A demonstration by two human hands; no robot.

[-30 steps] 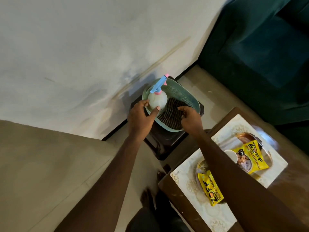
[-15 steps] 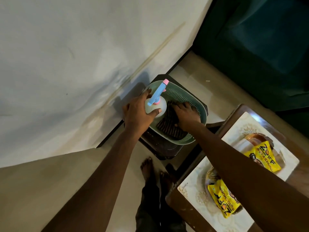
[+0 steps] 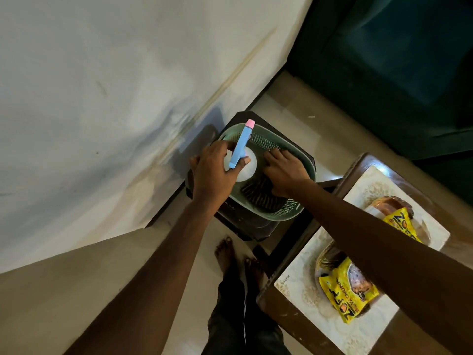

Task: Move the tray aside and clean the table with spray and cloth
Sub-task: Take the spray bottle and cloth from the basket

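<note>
Overhead, we see the thumb and fingers of the left hand (image 3: 212, 172) curled round the white body of the spray bottle (image 3: 247, 166), whose blue head and pink nozzle point away towards the wall. Beside it, the right hand (image 3: 284, 172) lies on the dark striped cloth (image 3: 258, 196). Its fingers (image 3: 272, 156) reach forward over the fabric, and we cannot tell whether they have gathered a fold or merely press on it. Bottle and cloth both sit inside a green mesh basket (image 3: 284, 216), which stands on a dark stool (image 3: 245, 225) against the wall, just beside the corner of the brown table (image 3: 267, 301).

On that table we see a pale patterned mat (image 3: 297, 285), and on it the tray (image 3: 387, 204), loaded with yellow snack packets (image 3: 350, 293) and partly hidden by the right forearm. Bare feet (image 3: 225, 252) stand on the floor between stool and table.

We judge the job barely begun. The cleaning things are only being collected, the tray has not been moved aside, and the spraying and wiping are all left to do.
</note>
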